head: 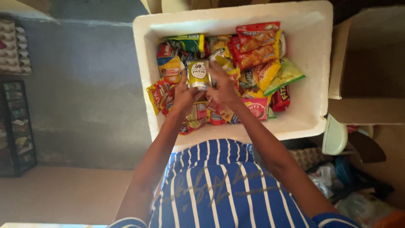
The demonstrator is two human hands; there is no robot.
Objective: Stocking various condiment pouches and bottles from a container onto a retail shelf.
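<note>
Nearest you: your blue-and-white striped shirt (211,185), forearms reaching out above it.
Left hand (184,96): fingers curled against the small packet's (198,74) left edge.
Right hand (223,86): fingers pinching its right edge, equally near.
Packet: upright between both hands, long axis pointing away from you, held above the white foam box (314,76) of snack packets (257,50).
Hidden: packet's lower end, and most fingertips behind it.

Single head-mounted view, looking steeply down the wearer's striped shirt (219,185) and forearms into a white foam box (314,63) at close range; grey floor (84,84) fills the left.
</note>
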